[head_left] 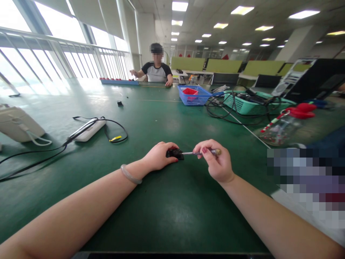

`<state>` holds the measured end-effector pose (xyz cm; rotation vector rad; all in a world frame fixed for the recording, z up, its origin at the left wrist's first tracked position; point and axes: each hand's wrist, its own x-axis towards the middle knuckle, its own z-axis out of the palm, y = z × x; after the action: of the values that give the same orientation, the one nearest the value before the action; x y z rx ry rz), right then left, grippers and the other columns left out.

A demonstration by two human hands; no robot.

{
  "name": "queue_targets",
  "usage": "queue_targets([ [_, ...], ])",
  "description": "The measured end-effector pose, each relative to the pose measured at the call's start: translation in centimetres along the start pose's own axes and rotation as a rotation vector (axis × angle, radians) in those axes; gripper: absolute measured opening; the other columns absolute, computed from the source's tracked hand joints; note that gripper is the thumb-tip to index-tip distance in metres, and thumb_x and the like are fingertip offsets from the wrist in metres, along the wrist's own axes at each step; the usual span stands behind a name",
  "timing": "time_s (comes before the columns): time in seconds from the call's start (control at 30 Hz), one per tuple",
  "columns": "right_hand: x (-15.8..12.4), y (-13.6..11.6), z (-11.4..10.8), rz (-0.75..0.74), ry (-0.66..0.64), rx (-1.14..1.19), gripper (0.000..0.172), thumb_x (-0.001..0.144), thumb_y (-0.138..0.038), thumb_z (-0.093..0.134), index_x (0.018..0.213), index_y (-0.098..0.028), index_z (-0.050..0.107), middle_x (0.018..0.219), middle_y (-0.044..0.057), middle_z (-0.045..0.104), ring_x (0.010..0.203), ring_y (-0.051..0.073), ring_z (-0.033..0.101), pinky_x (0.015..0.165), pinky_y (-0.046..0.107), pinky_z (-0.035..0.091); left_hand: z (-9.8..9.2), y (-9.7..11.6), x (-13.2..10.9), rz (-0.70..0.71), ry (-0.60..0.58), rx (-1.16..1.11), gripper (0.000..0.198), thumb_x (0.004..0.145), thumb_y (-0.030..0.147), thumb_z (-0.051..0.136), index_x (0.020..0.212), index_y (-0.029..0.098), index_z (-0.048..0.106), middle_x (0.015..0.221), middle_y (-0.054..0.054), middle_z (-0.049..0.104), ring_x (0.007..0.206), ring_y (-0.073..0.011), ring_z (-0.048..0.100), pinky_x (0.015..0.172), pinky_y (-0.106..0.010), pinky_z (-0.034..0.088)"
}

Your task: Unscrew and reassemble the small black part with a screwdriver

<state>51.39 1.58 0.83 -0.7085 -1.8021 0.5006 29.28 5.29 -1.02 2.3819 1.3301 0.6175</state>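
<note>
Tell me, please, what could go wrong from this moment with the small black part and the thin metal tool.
The metal tool in the right hand points toward the left hand, so a slip might jab it. The black part appears steadied by the left hand alone on the green table, so it could twist or slide under pressure.

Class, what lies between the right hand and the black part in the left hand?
In the head view, the metal shaft of a screwdriver reaches from the right hand to the black part.
</note>
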Motion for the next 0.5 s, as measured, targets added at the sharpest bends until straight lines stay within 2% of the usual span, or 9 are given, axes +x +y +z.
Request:
queue_targets([
  [0.13,0.0,-0.5,0.2,-0.046,-0.089,-0.055,0.015,0.091,-0.024,0.05,0.085,-0.018,0.063,0.081,0.005,0.065,0.068,0.016,0.059,0.065,0.03,0.049,0.0,0.0,0.0,0.002,-0.001,-0.003,0.041,0.074,0.041,0.068,0.112,0.027,0.063,0.1,-0.002,0.069,0.095,-0.0224,0.06,0.086,-0.036,0.048],
  [0.27,0.1,-0.9,0.4,-0.159,-0.128,-0.115,0.01,0.088,-0.019,0.051,0.082,-0.02,0.06,0.081,0.005,0.065,0.073,0.017,0.061,0.069,0.031,0.05,0.0,0.1,0.0,0.004,0.002,-0.002,0.04,0.074,0.04,0.069,0.111,0.027,0.063,0.102,-0.002,0.069,0.096,-0.0222,0.061,0.086,-0.036,0.048],
  [0.37,0.2,-1.2,0.6,-0.31,-0.209,-0.19,0.007,0.084,-0.016,0.052,0.082,-0.021,0.056,0.081,0.005,0.065,0.074,0.018,0.06,0.07,0.032,0.05,0.0,0.1,0.0,0.013,0.009,0.001,0.04,0.074,0.038,0.069,0.111,0.026,0.063,0.105,-0.002,0.069,0.097,-0.0221,0.06,0.088,-0.036,0.048],
  [0.5,0.2,-1.9,1.0,-0.563,-0.38,-0.344,0.008,0.083,-0.013,0.052,0.085,-0.02,0.055,0.081,0.006,0.065,0.071,0.017,0.057,0.069,0.034,0.048,0.0,0.2,-0.1,0.009,0.027,-0.007,0.042,0.074,0.037,0.067,0.114,0.025,0.062,0.102,-0.003,0.069,0.096,-0.0217,0.061,0.089,-0.036,0.048],
])
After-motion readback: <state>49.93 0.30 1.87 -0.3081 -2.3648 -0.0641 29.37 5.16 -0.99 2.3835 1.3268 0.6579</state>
